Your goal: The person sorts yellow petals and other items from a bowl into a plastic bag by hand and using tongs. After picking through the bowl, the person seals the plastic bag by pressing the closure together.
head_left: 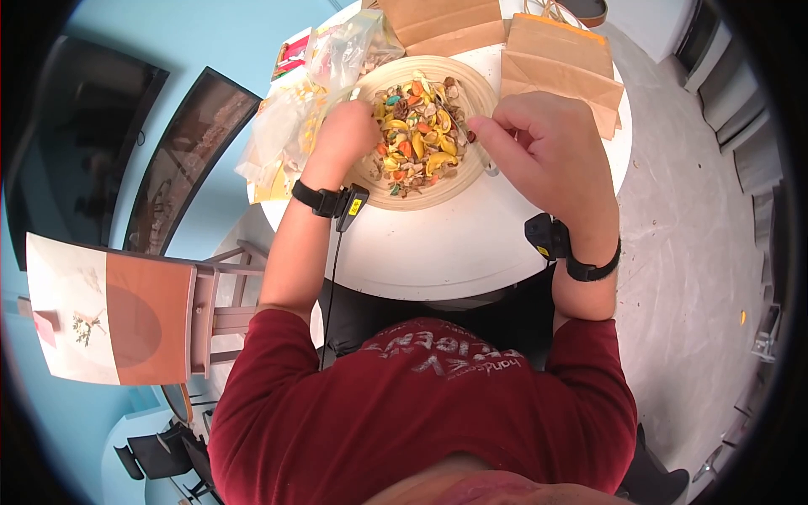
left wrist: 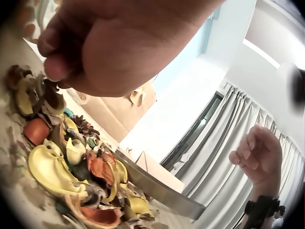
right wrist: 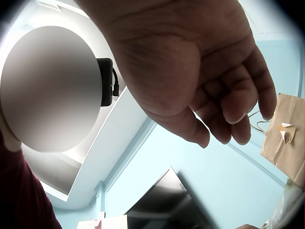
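Observation:
Dried petals, cones and yellow and orange pieces [head_left: 418, 145] [left wrist: 52, 169] lie heaped on a round pale wooden tray [head_left: 396, 203]. At the tray's left side, my left hand [head_left: 347, 133] [left wrist: 119, 52] has its fingers curled at the edge of the heap, pinching at brown dried pieces [left wrist: 40, 95]; the fingertips partly hide them. My right hand [head_left: 547, 147] [right wrist: 190, 71] is raised over the tray's right side, palm inward, its fingers loosely bent. The right wrist view shows nothing between those fingers. In the left wrist view the right hand [left wrist: 259, 155] stands apart from the heap.
Clear plastic bags [head_left: 349, 55] and a yellow-edged packet lie left of the tray on the round white table [head_left: 404, 261]. Brown paper bags [head_left: 442, 25] [head_left: 560, 71] [right wrist: 288, 138] stand behind and at the right. A chair-like frame [head_left: 227, 320] is at the left.

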`<state>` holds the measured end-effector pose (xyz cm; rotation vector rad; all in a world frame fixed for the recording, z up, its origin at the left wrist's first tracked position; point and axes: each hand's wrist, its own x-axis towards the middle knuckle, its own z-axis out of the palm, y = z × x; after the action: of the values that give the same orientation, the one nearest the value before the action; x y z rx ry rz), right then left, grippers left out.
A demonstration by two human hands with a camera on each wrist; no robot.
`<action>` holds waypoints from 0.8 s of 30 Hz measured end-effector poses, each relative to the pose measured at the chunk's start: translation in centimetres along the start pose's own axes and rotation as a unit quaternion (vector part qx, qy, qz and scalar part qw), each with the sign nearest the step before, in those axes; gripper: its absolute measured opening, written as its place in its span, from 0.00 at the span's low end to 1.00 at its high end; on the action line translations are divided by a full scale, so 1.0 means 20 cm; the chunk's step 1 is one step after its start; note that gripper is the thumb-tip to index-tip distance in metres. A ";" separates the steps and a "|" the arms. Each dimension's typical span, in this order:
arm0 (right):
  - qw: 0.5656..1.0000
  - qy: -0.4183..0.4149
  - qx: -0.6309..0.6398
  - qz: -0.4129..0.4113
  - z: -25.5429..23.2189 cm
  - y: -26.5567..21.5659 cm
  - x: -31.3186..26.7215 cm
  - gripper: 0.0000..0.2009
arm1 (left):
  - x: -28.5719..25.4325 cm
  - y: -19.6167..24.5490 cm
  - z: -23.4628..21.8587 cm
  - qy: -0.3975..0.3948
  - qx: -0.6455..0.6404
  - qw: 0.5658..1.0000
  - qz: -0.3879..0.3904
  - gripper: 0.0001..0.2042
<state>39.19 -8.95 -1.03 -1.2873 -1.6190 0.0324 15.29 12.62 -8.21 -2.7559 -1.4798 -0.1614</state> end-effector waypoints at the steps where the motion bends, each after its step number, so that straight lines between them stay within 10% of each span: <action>1: 1.000 -0.001 -0.001 -0.001 0.00 0.00 0.00 0.18 | -0.02 0.01 -0.03 0.024 -0.006 1.000 0.000 0.13; 11: 1.000 -0.007 0.004 -0.003 0.02 0.00 0.00 0.18 | -0.19 0.08 -0.27 0.078 -0.139 0.986 -0.056 0.11; 14: 1.000 -0.005 0.002 -0.002 0.02 0.00 0.00 0.18 | -0.19 0.00 -0.25 0.104 -0.033 0.994 0.007 0.14; 24: 1.000 -0.006 0.007 0.001 0.01 0.00 0.00 0.19 | -0.25 -0.05 -0.29 0.071 0.135 0.981 -0.121 0.09</action>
<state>39.01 -8.90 -1.17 -1.2804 -1.6255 0.0522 11.13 8.70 -2.97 -2.3018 -1.6570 -0.1424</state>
